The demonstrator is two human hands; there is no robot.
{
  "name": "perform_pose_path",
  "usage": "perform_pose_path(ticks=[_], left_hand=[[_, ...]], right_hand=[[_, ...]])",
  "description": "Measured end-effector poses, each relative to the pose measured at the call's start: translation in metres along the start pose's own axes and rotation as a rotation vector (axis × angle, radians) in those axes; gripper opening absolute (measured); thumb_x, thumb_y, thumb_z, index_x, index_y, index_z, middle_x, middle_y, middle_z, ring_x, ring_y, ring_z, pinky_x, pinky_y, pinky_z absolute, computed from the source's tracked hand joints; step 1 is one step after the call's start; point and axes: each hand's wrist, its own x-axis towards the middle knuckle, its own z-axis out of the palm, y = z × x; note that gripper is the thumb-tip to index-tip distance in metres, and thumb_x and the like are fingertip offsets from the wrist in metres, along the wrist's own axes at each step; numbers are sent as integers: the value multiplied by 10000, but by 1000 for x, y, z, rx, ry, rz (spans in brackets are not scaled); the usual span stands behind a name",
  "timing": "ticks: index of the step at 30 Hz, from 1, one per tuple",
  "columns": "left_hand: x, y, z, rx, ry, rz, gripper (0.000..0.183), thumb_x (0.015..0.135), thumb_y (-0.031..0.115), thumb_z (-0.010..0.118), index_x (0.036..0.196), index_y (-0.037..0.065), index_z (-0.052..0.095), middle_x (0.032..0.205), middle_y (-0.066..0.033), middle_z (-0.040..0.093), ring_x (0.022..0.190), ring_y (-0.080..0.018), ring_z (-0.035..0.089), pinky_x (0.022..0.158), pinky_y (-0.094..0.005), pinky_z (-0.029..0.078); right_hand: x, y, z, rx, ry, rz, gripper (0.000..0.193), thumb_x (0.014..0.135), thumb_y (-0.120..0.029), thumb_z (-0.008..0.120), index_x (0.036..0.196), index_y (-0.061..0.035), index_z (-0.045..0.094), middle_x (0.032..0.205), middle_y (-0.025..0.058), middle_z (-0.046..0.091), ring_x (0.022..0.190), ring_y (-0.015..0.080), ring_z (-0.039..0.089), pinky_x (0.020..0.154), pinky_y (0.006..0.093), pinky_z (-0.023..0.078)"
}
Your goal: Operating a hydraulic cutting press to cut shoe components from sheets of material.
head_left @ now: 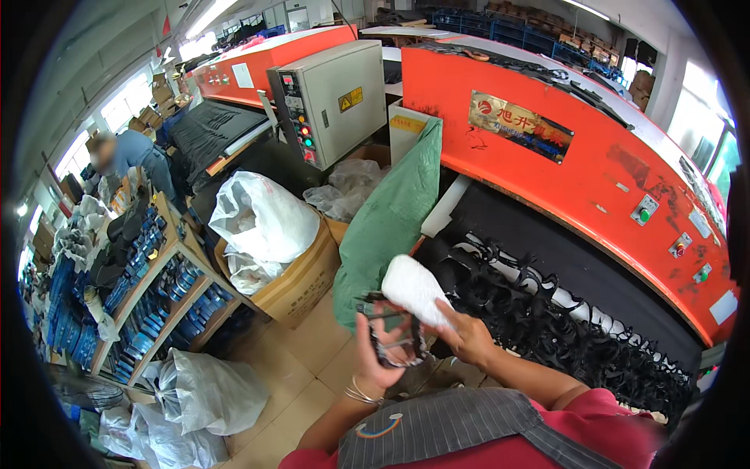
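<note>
My left hand (377, 353) grips a stack of thin dark cut pieces (392, 336) in front of my chest, palm turned toward me. My right hand (467, 338) reaches in from the right and holds a white oval piece (414, 289) just above that stack. Right of both hands, a black sheet with rows of cut-out holes (547, 313) lies on the bed of an orange cutting machine (578, 148). A green sack (391, 219) hangs open behind the hands.
A cardboard box (301, 285) holds white plastic bags (262, 219). More bags (199, 391) lie on the tiled floor. A wooden shelf (148, 289) with blue and dark items stands at left. A person (137, 152) bends at far left. A grey control cabinet (332, 98) sits behind.
</note>
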Motion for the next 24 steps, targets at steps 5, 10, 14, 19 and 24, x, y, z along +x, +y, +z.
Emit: perform_pose_path(ticks=[5, 10, 14, 19, 24], left_hand=[[24, -20, 21, 116, 202, -23, 613, 882, 648, 478, 1352, 256, 441, 1205, -98, 569, 1108, -288, 549, 926, -494, 460], [72, -47, 17, 223, 9, 278, 563, 961, 555, 385, 1285, 113, 512, 1221, -95, 597, 1119, -262, 579, 959, -438, 477], [109, -34, 51, 233, -83, 139, 714, 912, 673, 346, 1400, 154, 401, 1241, -146, 573, 1065, -318, 595, 932, -463, 484], [157, -97, 105, 828, -39, 112, 736, 896, 580, 529, 1462, 164, 311, 1319, -133, 511, 1123, -262, 550, 946, -393, 467], [192, -199, 110, 2055, -664, 442, 748, 812, 563, 632, 1436, 227, 396, 1355, -247, 440, 1189, -384, 484, 1030, -436, 376]], right_hand=[[7, -8, -39, -66, -109, -98, 577, 922, -495, 518, 1422, -222, 429, 963, 238, 639, 884, 390, 636, 781, 430, 504], [-28, 14, -66, -140, -226, -215, 596, 902, -586, 487, 1432, -326, 407, 750, 171, 541, 674, 334, 591, 672, 422, 518], [-53, 59, -118, -134, -140, -186, 623, 866, -535, 586, 1420, -292, 435, 858, 168, 615, 744, 326, 635, 669, 397, 530], [-86, 116, -249, 95, 564, 99, 575, 849, -238, 645, 1345, 6, 485, 1341, 185, 534, 1257, 264, 496, 1047, 367, 375], [-71, 90, -429, 322, 1168, 96, 605, 937, -495, 494, 1329, -35, 506, 891, 31, 572, 629, 62, 418, 545, 228, 308]])
